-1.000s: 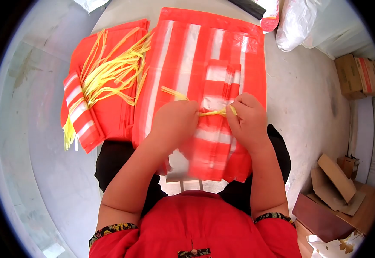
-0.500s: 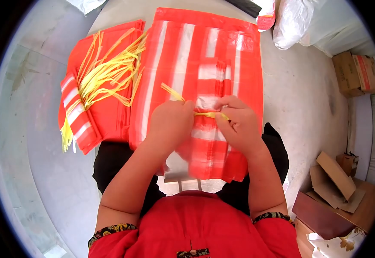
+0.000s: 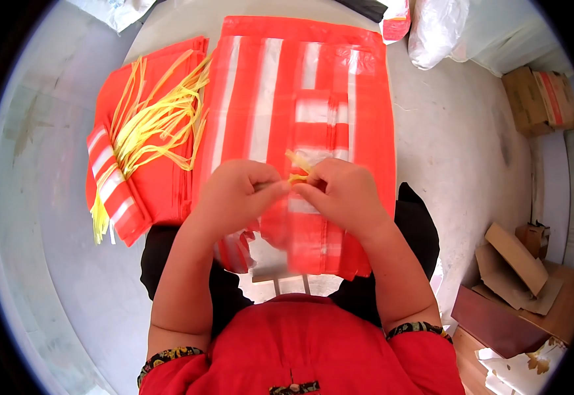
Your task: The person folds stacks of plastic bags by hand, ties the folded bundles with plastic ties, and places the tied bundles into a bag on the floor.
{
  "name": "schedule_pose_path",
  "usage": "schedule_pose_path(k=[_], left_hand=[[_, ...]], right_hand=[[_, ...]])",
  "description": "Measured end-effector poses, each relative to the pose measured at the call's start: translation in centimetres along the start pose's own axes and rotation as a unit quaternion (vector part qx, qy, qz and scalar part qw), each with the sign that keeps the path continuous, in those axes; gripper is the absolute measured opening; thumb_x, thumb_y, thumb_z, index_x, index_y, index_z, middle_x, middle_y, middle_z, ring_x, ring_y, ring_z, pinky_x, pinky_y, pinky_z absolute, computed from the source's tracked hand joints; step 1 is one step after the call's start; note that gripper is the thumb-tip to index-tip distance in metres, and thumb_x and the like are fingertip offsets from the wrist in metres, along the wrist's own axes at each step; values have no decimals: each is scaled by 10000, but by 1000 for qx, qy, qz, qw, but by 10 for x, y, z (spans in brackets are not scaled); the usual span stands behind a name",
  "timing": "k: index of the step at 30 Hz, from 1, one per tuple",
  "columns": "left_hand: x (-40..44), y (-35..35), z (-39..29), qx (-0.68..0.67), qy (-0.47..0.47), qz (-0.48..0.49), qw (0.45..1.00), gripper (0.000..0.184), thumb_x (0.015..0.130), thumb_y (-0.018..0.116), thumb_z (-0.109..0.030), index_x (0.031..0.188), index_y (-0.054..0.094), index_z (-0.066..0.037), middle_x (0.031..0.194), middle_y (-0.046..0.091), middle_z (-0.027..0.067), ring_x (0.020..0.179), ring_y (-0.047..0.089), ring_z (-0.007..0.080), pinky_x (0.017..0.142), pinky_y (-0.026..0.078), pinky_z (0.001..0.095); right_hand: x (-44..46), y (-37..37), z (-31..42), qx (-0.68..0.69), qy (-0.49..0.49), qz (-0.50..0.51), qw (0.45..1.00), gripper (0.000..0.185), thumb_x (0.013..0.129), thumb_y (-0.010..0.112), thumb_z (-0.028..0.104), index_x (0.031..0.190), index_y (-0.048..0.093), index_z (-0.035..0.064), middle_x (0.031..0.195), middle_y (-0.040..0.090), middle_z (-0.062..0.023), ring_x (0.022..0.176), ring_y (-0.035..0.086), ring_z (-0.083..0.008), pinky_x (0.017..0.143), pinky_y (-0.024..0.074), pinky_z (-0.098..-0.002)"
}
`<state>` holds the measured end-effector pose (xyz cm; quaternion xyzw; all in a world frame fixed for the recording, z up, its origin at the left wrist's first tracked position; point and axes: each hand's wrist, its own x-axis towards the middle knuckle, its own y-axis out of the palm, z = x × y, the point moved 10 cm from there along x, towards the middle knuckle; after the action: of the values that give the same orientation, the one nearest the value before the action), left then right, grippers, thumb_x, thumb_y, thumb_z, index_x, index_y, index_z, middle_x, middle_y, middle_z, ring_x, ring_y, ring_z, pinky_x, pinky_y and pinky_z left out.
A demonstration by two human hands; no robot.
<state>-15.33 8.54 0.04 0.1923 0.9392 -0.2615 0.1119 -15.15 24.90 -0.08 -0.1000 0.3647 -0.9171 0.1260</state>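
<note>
A folded bundle of red-and-white striped plastic bags (image 3: 312, 240) lies lengthwise over my lap edge, on top of a flat stack of striped bags (image 3: 250, 99). Across the bundle's middle runs a yellow plastic strip (image 3: 298, 160). My left hand (image 3: 237, 194) has thumb and forefinger pinched at the strip's left side. Close by, my right hand (image 3: 345, 194) pinches it from the right, one end sticking up between the hands. The strip's crossing is mostly hidden by my fingertips.
To the left, loose yellow strips (image 3: 162, 122) lie on a red stack of bags (image 3: 119, 85), beside a smaller folded striped bundle (image 3: 112, 181). A white plastic bag (image 3: 437, 33) is at the upper right. Cardboard boxes (image 3: 540, 99) and an opened carton (image 3: 517, 263) stand farther right.
My hands have drawn closer together over the bundle. The strip's free end has moved from beside my left hand to beside my right fingers. The view has shifted slightly.
</note>
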Motion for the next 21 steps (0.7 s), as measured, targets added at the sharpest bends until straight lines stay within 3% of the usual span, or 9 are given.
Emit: schedule_pose_path(k=[3, 6, 8, 11, 13, 17, 20, 21], left_hand=[[-9, 15, -38, 98, 210, -11, 973, 175, 925, 742, -208, 862, 712, -48, 672, 548, 139, 637, 606, 252, 598, 460, 404], [-14, 27, -44, -8, 254, 44, 966, 168, 959, 722, -235, 1038, 758, -90, 715, 584, 82, 659, 560, 152, 617, 461, 375], [-4, 19, -14, -274, 155, 65, 947, 249, 972, 711, -236, 1184, 732, -108, 800, 618, 50, 692, 525, 111, 630, 464, 350], [6, 10, -10, -343, 73, -27, 936, 407, 1006, 659, -64, 1410, 611, -91, 983, 631, 13, 714, 461, 94, 660, 434, 270], [12, 17, -5, -142, 86, -28, 986, 455, 992, 656, -12, 1436, 589, -85, 1033, 634, 25, 737, 473, 92, 664, 437, 265], [8, 28, -23, 50, 215, -105, 970, 448, 926, 710, 49, 1358, 647, -50, 1010, 671, 60, 805, 575, 101, 722, 499, 259], [14, 27, -5, -30, 84, -102, 991, 308, 919, 739, 27, 1220, 706, -25, 967, 669, 53, 829, 621, 113, 737, 514, 266], [15, 29, -4, -41, 84, -89, 992, 277, 914, 751, 19, 1186, 710, -16, 968, 673, 53, 821, 620, 113, 736, 511, 267]], right_hand=[[0, 6, 10, -75, -19, 5, 997, 233, 905, 762, 281, 831, 665, 82, 801, 659, -104, 745, 669, -328, 646, 528, -455], [0, 9, 9, -94, -36, -16, 995, 211, 898, 760, 267, 860, 660, 85, 812, 653, -108, 753, 672, -335, 644, 533, -460], [-1, 6, 9, -76, -52, -34, 995, 189, 907, 747, 252, 879, 665, 85, 812, 651, -115, 756, 672, -344, 641, 532, -465], [-3, 2, 6, 6, -34, -33, 999, 156, 944, 701, 236, 907, 677, 86, 819, 654, -122, 751, 668, -360, 639, 528, -468], [-2, 2, 4, 16, -15, -20, 1000, 152, 961, 682, 230, 925, 683, 82, 850, 670, -120, 775, 674, -359, 650, 528, -464], [-2, -2, 6, 53, -15, -10, 998, 171, 985, 657, 237, 943, 689, 73, 893, 696, -118, 812, 680, -356, 676, 533, -452], [-4, 0, 1, 54, -25, 4, 998, 193, 989, 660, 249, 946, 687, 62, 901, 702, -123, 827, 687, -347, 683, 532, -443], [-4, -1, 0, 70, -19, 5, 997, 184, 983, 667, 236, 942, 685, 58, 906, 703, -124, 827, 688, -345, 686, 534, -437]])
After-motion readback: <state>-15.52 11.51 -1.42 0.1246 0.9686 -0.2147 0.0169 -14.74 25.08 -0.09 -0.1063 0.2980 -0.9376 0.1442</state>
